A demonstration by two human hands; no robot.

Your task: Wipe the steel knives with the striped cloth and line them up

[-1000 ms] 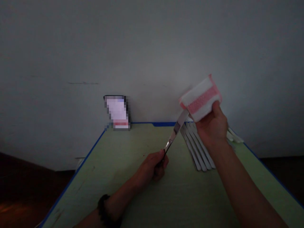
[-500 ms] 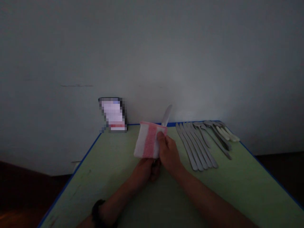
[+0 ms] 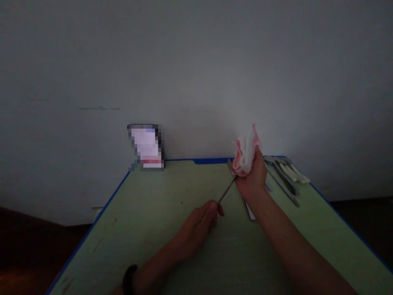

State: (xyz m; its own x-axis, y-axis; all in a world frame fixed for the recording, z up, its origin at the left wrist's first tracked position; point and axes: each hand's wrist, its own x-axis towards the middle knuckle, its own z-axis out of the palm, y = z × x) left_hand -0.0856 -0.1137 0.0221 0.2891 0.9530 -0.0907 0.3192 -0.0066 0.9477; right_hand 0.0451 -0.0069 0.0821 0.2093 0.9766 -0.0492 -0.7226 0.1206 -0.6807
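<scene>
My left hand (image 3: 206,219) is closed on the handle end of a table knife (image 3: 227,191), which slants up and to the right. My right hand (image 3: 254,176) grips a folded pink-and-white striped cloth (image 3: 245,155). The upper part of the knife disappears into the cloth, so its blade is hidden. Beneath my right hand and forearm lies a row of table knives (image 3: 251,213), mostly covered from view.
Right of my right hand, several spoons and forks (image 3: 284,186) and some white-handled pieces (image 3: 294,173) lie on the green table (image 3: 147,221) with its blue edge. A phone (image 3: 146,147) with a blurred screen leans against the grey wall (image 3: 196,73) at the back left.
The cloth has moved right and is now bunched around the knife, covering the blade that stuck out before. My hands have drawn apart, exposing the knife's shaft between them.
</scene>
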